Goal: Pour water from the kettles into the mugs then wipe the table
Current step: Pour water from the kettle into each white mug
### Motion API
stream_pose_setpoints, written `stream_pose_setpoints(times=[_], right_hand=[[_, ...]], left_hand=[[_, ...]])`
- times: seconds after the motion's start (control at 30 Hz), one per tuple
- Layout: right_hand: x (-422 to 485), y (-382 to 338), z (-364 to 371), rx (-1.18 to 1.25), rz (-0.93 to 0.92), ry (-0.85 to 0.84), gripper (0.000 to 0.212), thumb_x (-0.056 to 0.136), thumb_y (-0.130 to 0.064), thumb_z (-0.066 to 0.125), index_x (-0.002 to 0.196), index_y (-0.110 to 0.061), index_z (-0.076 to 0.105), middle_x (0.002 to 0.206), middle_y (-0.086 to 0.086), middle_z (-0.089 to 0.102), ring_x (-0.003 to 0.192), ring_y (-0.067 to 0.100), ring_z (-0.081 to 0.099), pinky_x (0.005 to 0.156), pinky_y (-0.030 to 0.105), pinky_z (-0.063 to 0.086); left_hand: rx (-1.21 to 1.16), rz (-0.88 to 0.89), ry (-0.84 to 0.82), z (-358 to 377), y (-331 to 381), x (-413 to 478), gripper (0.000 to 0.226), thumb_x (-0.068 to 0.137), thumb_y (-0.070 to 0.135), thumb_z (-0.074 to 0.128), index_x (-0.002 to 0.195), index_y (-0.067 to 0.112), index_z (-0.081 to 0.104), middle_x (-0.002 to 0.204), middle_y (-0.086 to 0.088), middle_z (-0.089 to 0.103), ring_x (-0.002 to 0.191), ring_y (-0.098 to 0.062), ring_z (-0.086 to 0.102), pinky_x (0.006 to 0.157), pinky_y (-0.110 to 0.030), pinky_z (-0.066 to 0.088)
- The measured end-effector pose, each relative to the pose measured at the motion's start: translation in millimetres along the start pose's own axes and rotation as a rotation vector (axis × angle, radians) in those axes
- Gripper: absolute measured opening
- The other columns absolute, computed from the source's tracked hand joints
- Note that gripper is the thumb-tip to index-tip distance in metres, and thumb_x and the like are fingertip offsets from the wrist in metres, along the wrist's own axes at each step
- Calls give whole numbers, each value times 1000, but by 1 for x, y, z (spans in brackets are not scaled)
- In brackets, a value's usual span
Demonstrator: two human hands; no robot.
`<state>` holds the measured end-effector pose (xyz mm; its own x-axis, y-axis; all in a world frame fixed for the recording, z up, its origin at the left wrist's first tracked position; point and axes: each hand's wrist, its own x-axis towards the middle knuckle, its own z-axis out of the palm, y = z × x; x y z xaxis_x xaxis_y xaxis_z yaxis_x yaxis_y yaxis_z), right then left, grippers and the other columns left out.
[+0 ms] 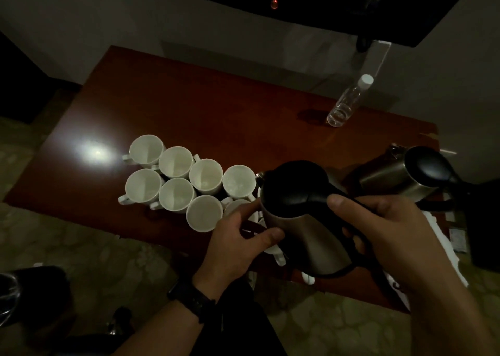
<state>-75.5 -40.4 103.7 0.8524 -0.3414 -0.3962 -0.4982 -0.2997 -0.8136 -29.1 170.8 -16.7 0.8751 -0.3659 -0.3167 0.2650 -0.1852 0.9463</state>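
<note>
Within right fingers (348, 232), kettle handle (316, 197)

On the surface (189, 98) the mugs (176, 163) stand close together at the left; just right of them a kettle (305, 231) is over the near edge, partly before one mug; a second kettle (389, 177) stands further right; a bottle (345, 104) stands behind, near the far edge.
</note>
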Motion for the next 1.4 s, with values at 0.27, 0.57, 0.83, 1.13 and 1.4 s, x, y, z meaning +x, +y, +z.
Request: stream_pose_setpoints(times=[0.27, 0.57, 0.83, 1.13, 1.4], right_hand=[[-8, 9, -7, -4, 35, -15, 66, 61, -78, 71, 55, -13, 63, 42, 5, 46, 37, 16, 38, 38, 20, 30], [5, 8, -13, -61, -22, -144, 66, 64, -76, 75, 56, -11, 64, 45, 6, 50, 39, 18, 45, 44, 28, 36], [37, 7, -42, -129, -148, -397, 57, 68, -71, 68, 56, -15, 66, 42, -2, 46, 35, 12, 39, 43, 25, 33], [48, 7, -60, -169, -243, -530, 49, 68, -71, 64, 48, -27, 61, 41, -3, 46, 33, 10, 39, 46, 29, 34], [57, 2, -55, -227, -221, -590, 51, 71, -68, 67, 47, -23, 59, 41, -3, 44, 33, 9, 36, 47, 28, 31]], left_hand=[[66, -28, -116, -5, -1, 0, 47, 64, 61, 79, 109, 56, 65, 100, 20, 76, 90, -7, 74, 78, -27, 60], [48, -65, -63, 0, -1, -8, 67, 62, 59, 80, 123, 34, 69, 111, 7, 77, 100, -15, 74, 95, -50, 58], [-69, -37, 163, 42, 5, -20, 41, 70, 55, 78, 109, 43, 75, 115, 13, 76, 113, -9, 70, 98, -35, 53], [-203, -56, 399, 85, 9, -42, 30, 70, 51, 80, 100, 52, 76, 108, 17, 77, 102, 0, 72, 78, -10, 53], [-259, -119, 366, 91, 7, -48, 41, 74, 44, 73, 113, 32, 71, 104, 26, 75, 96, 11, 68, 73, 0, 47]])
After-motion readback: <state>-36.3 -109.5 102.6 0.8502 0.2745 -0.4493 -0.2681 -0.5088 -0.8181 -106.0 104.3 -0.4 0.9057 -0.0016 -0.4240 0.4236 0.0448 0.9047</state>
